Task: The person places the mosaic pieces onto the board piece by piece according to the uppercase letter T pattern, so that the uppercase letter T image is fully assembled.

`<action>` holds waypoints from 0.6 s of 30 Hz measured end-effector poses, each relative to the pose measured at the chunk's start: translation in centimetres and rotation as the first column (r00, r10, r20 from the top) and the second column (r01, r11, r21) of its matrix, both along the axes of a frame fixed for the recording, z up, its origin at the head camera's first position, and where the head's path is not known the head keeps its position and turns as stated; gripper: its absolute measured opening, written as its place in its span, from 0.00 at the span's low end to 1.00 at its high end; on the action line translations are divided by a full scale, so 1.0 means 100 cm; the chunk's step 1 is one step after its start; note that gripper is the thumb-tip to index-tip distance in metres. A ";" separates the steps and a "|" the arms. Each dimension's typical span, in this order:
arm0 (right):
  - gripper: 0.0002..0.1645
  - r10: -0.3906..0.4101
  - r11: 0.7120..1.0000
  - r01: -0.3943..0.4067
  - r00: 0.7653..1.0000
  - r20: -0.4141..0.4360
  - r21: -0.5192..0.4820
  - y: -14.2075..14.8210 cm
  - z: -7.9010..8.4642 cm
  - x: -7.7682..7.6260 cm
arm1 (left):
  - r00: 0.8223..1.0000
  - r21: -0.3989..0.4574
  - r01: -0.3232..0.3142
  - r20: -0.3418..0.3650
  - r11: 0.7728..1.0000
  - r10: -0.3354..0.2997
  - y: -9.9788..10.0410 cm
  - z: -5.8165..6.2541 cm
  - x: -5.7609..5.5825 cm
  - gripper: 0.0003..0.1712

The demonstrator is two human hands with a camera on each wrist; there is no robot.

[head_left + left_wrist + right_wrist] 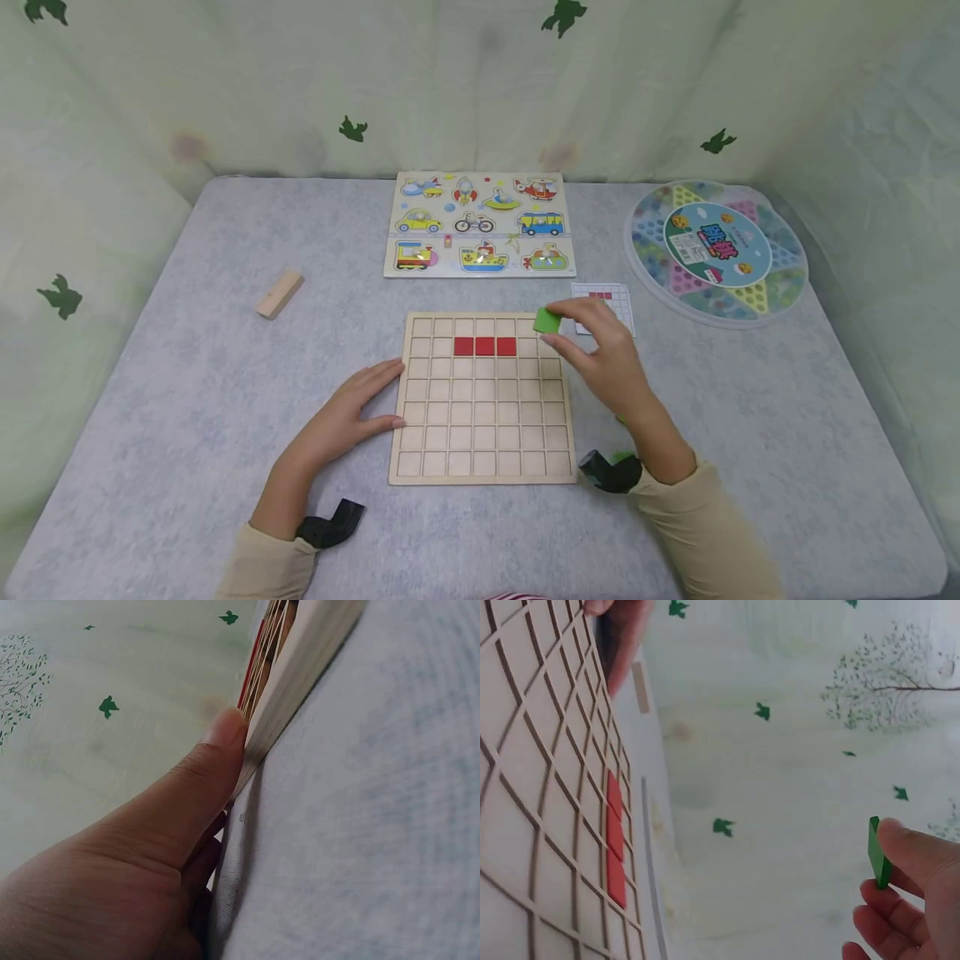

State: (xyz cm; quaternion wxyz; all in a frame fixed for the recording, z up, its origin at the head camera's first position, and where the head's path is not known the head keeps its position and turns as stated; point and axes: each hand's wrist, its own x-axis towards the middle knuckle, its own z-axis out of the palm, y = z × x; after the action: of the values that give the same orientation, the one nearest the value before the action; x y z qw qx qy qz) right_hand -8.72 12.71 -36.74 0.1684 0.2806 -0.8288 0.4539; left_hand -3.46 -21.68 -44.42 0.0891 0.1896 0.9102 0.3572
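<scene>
A wooden grid board (483, 417) lies flat on the table. In its second row from the top sit three red square tiles (485, 347), side by side. My right hand (603, 350) pinches a green square tile (547, 320) between thumb and fingertips over the board's upper right corner. The right wrist view shows that green tile (878, 852) edge-on, apart from the board. My left hand (348, 417) rests against the board's left edge, with thumb and fingers spread and touching it. In the left wrist view the thumb (225, 731) meets the board's side (296, 679).
A printed pattern card (617, 302) lies partly behind my right hand. More green tiles (622, 457) show beside the right wrist. Further back are a vehicle peg puzzle (480, 225) and a round board-game box (716, 250). A wooden block (280, 294) lies at left.
</scene>
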 end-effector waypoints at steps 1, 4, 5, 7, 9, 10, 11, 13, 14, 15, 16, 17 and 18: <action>0.20 0.022 1.000 -0.022 1.000 0.011 -0.007 -0.006 -0.003 -0.001 | 1.000 0.001 0.000 0.001 1.000 0.000 0.000 0.000 0.000 0.46; 0.20 0.062 0.998 -0.062 0.997 0.050 -0.009 -0.023 -0.015 -0.002 | 1.000 0.003 0.001 -0.005 1.000 -0.001 0.000 0.000 0.000 0.45; 0.20 0.070 0.998 -0.070 0.995 0.065 -0.002 -0.028 -0.020 -0.003 | 1.000 0.005 0.001 -0.009 1.000 -0.001 0.000 0.000 0.000 0.45; 0.20 0.075 0.997 -0.077 0.993 0.096 0.012 -0.035 -0.030 -0.004 | 1.000 0.005 0.002 -0.015 1.000 -0.002 0.000 -0.001 -0.001 0.45; 0.20 0.075 0.996 -0.080 0.988 0.138 0.028 -0.041 -0.038 -0.004 | 1.000 0.006 0.003 -0.020 1.000 -0.003 0.000 -0.001 -0.001 0.45; 0.20 0.076 0.996 -0.083 0.984 0.162 0.037 -0.043 -0.042 -0.004 | 1.000 0.006 0.004 -0.020 1.000 -0.004 0.000 -0.001 -0.001 0.44; 0.19 0.077 0.995 -0.087 0.979 0.191 0.046 -0.045 -0.046 -0.004 | 1.000 0.007 0.004 -0.024 1.000 -0.004 -0.001 -0.002 -0.001 0.44; 0.18 0.078 0.993 -0.096 0.968 0.238 0.067 -0.047 -0.053 -0.005 | 1.000 0.006 0.003 -0.016 1.000 -0.002 -0.001 -0.002 -0.001 0.45; 0.17 0.080 0.992 -0.104 0.963 0.259 0.077 -0.048 -0.057 -0.005 | 1.000 0.006 0.003 -0.013 1.000 -0.002 -0.001 -0.002 -0.001 0.45; 0.17 0.082 0.990 -0.111 0.958 0.274 0.090 -0.049 -0.059 -0.005 | 1.000 0.006 0.001 -0.009 1.000 -0.001 0.000 -0.002 -0.001 0.45; 0.17 0.081 0.987 -0.116 0.955 0.287 0.109 -0.049 -0.062 -0.006 | 1.000 0.006 0.001 -0.006 1.000 -0.001 0.000 -0.001 -0.001 0.45; 0.16 0.079 0.985 -0.121 0.952 0.297 0.125 -0.049 -0.065 -0.006 | 1.000 0.005 0.001 -0.003 1.000 -0.001 0.000 -0.001 -0.001 0.45; 0.16 0.080 0.982 -0.126 0.951 0.300 0.139 -0.049 -0.067 -0.007 | 1.000 0.004 0.000 0.003 1.000 0.000 0.000 -0.001 -0.001 0.46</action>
State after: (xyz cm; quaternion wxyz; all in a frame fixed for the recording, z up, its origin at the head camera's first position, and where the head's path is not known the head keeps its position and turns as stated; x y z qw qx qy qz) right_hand -9.40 7.77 -43.42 -0.0030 0.2655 -0.8619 0.4320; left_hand -3.57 -21.72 -44.49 0.0900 0.1895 0.9094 0.3592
